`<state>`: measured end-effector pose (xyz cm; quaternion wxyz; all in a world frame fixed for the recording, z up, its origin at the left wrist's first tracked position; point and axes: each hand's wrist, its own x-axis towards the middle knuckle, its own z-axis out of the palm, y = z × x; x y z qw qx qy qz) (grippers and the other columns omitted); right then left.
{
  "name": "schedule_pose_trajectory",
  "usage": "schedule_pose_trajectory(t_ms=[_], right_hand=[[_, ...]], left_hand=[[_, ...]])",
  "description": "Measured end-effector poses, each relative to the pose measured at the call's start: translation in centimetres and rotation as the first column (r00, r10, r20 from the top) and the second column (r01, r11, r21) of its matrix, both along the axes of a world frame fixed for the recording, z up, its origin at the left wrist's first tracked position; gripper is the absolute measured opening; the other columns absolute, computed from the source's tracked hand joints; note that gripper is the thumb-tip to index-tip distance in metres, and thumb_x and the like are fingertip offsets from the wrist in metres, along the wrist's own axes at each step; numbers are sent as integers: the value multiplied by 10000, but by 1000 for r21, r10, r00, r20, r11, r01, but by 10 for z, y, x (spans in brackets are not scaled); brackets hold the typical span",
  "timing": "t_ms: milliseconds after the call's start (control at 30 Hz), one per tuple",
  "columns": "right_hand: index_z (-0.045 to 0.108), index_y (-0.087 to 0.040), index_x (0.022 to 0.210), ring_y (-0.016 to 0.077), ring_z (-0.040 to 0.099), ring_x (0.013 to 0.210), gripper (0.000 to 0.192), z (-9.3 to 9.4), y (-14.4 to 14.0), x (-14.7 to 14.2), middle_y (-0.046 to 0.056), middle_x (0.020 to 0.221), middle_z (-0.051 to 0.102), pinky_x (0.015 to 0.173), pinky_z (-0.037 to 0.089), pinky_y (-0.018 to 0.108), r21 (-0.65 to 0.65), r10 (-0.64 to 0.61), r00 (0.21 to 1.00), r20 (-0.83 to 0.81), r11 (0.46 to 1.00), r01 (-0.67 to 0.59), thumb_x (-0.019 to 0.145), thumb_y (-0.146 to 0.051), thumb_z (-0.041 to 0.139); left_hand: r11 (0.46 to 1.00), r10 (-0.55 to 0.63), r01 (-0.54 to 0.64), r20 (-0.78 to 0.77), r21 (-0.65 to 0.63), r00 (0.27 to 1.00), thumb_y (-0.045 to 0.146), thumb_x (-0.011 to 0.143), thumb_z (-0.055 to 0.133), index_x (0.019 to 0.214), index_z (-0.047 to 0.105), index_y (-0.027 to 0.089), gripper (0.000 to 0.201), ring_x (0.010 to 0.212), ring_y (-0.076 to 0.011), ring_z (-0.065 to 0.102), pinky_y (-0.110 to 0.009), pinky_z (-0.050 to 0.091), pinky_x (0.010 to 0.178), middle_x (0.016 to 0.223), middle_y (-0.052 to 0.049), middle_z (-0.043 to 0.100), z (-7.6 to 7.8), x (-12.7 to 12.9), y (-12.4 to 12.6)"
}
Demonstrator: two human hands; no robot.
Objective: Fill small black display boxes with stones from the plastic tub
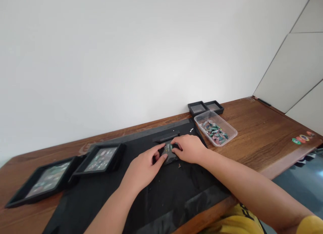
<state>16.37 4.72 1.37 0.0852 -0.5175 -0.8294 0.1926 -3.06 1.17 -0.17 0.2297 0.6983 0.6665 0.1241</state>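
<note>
On a black mat (106, 197) lies a small dark panel (168, 157) with several tiny shiny bits on its face. My left hand (145, 166) is at the panel's left edge, thumb and forefinger closed about it, the other fingers curled under. From the right, my right hand (189, 148) bends its thumb and forefinger around a small greenish piece (171, 147) on the panel; the exact contact is partly hidden. Just behind the panel is a flat black bar or frame edge (165, 138). A tiny brownish fragment (179, 165) lies in front.
Two black frames with colourful bits, a nearer one (68, 168) and another (119, 156), stand at left. A clear plastic tub (230, 131) of small packets is at right, before two small black trays (190, 109). Round stickers (300, 139) mark the wooden table (254, 133); a white wall (141, 59) rises behind.
</note>
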Motion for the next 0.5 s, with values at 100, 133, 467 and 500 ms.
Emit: schedule_pose_trajectory(t_ms=[100,133,467,500], right_hand=[[731,-236,1233,237,704,972,326,2,-2,1,41,905,771,800,463,315,13,0,1000,-16,1000,0,949,-373,646],[730,-228,1234,232,702,954,332,5,-3,3,41,904,770,792,458,312,23,-2,1000,-24,1000,2,945,-373,655],[753,-218,922,172,634,750,209,56,9,77,20,826,748,653,367,276,222,-339,927,-162,903,369,960,-351,596],[748,-215,980,189,647,794,156,54,15,85,27,867,757,661,374,279,237,-403,906,-127,875,422,918,-311,641]], left_hand=[[1000,3,-3,24,9,1000,561,859,424,1313,682,275,595,627,-189,569,-300,391,606,778,15,659,-2,-2,0],[1000,5,-5,30,10,1000,564,859,422,1310,682,274,596,625,-189,569,-301,394,606,779,14,660,-2,-2,0],[1000,15,-16,32,26,999,570,871,436,1312,681,266,588,627,-192,563,-299,410,603,769,13,641,-6,-4,0],[999,16,-17,28,28,999,570,870,437,1309,682,266,587,630,-192,565,-299,410,604,769,12,643,-6,-4,0]])
